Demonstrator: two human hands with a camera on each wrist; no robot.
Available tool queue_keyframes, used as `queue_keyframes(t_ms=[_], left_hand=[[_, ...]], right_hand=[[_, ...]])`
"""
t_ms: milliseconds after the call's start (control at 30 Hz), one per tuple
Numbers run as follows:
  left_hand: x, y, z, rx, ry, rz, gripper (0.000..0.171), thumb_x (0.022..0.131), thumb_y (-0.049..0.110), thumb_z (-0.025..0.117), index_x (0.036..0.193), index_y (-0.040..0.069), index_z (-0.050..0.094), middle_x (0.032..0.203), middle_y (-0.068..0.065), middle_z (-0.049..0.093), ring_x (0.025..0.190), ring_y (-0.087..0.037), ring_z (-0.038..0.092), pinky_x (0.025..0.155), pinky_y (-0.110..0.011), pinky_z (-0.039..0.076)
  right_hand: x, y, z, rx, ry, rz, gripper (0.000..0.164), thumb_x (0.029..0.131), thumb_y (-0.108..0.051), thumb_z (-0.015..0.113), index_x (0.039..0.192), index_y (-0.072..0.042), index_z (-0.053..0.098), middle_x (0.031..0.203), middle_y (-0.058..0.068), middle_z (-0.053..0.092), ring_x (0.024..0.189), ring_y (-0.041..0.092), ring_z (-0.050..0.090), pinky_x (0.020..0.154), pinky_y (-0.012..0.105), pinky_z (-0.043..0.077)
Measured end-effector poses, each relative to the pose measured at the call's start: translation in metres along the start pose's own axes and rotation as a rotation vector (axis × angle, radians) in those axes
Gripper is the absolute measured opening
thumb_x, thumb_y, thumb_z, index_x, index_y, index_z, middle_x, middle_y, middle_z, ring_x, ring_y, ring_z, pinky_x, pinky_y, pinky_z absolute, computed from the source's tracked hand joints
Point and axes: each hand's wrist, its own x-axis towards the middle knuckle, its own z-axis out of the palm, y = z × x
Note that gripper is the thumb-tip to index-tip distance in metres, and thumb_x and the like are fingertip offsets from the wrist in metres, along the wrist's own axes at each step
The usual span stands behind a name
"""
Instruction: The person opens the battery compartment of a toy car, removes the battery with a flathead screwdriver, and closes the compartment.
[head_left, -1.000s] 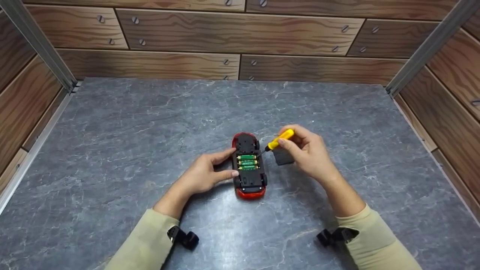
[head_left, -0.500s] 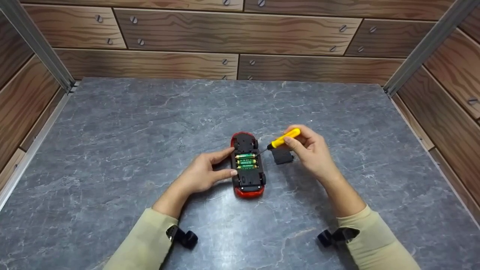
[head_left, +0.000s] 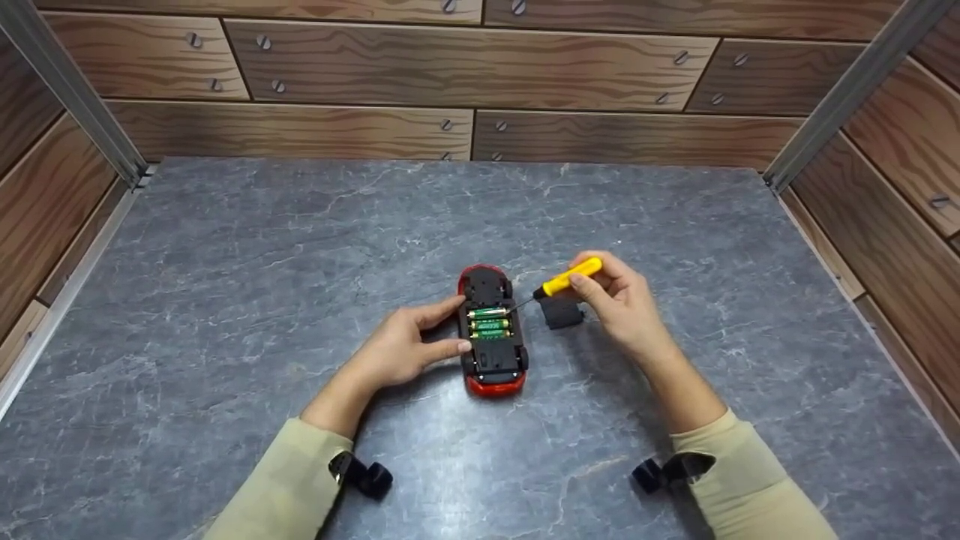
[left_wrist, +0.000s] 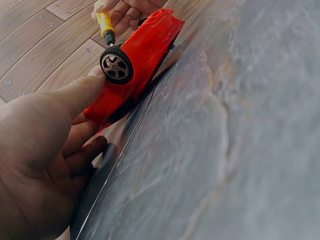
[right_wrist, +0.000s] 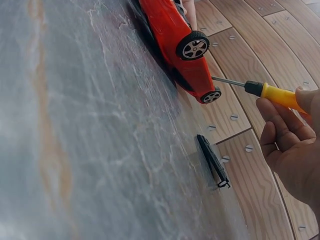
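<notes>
A red toy car lies upside down on the table, its black underside up. Three green batteries sit in its uncovered compartment. My left hand holds the car's left side; in the left wrist view the thumb presses beside a wheel. With thumb and fingers, my right hand pinches a yellow screwdriver. Its thin shaft slants down left, the tip at the right end of the farthest battery. The tip is hidden behind the car body in the right wrist view, where the shaft shows.
A small black battery cover lies on the grey marbled table, just right of the car and under the screwdriver hand. Wood-patterned walls close off the back and both sides.
The screwdriver handle has shifted right and tilted lower, with its tip staying by the farthest battery. More of the battery cover now shows. The left hand keeps its hold on the car.
</notes>
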Motion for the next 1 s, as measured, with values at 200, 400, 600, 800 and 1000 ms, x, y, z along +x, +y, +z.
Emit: queue_keyframes(t_ms=[200,400,600,800,1000], left_hand=[[0.0004,-0.0005,0.0004,0.001,0.005,0.012,0.074,0.093,0.036,0.084,0.158,0.021,0.052,0.156,-0.003,0.055,0.148,-0.021,0.046,0.125,-0.043,0.033],[0.0016,0.0,-0.0005,-0.001,0.004,0.036,0.073,0.094,0.034,0.084,0.158,0.018,0.052,0.156,-0.003,0.054,0.147,-0.02,0.046,0.125,-0.041,0.033],[0.003,0.001,-0.0015,-0.014,0.008,0.034,0.073,0.093,0.033,0.084,0.157,0.017,0.053,0.156,-0.004,0.054,0.148,-0.021,0.046,0.125,-0.041,0.033],[0.0038,0.0008,-0.0014,-0.024,0.012,0.036,0.074,0.092,0.032,0.085,0.157,0.017,0.053,0.156,-0.004,0.054,0.148,-0.021,0.046,0.125,-0.041,0.033],[0.0012,-0.0009,-0.0004,-0.033,0.005,0.028,0.075,0.091,0.032,0.085,0.157,0.016,0.053,0.156,-0.006,0.054,0.148,-0.024,0.046,0.125,-0.044,0.032]], right_hand=[[0.0014,0.0006,-0.0013,0.009,-0.004,0.011,0.017,0.102,0.012,0.058,0.116,0.022,0.054,0.098,0.014,0.073,0.092,0.02,0.076,0.086,0.037,0.064],[0.0035,0.0004,-0.0016,0.056,0.0,0.03,0.011,0.103,0.013,0.056,0.112,0.011,0.062,0.099,0.017,0.074,0.092,0.024,0.077,0.088,0.042,0.064],[0.0044,0.0009,-0.0037,0.068,-0.013,0.021,0.012,0.103,0.013,0.055,0.114,0.019,0.056,0.1,0.017,0.075,0.093,0.024,0.077,0.089,0.041,0.063],[0.0048,0.0022,-0.0052,0.075,-0.016,0.011,0.018,0.103,0.013,0.054,0.117,0.025,0.05,0.099,0.014,0.075,0.093,0.022,0.077,0.089,0.04,0.063],[0.0033,0.0062,-0.0056,0.067,0.007,0.04,0.015,0.104,0.012,0.055,0.116,0.02,0.055,0.098,0.017,0.074,0.091,0.024,0.077,0.088,0.045,0.063]])
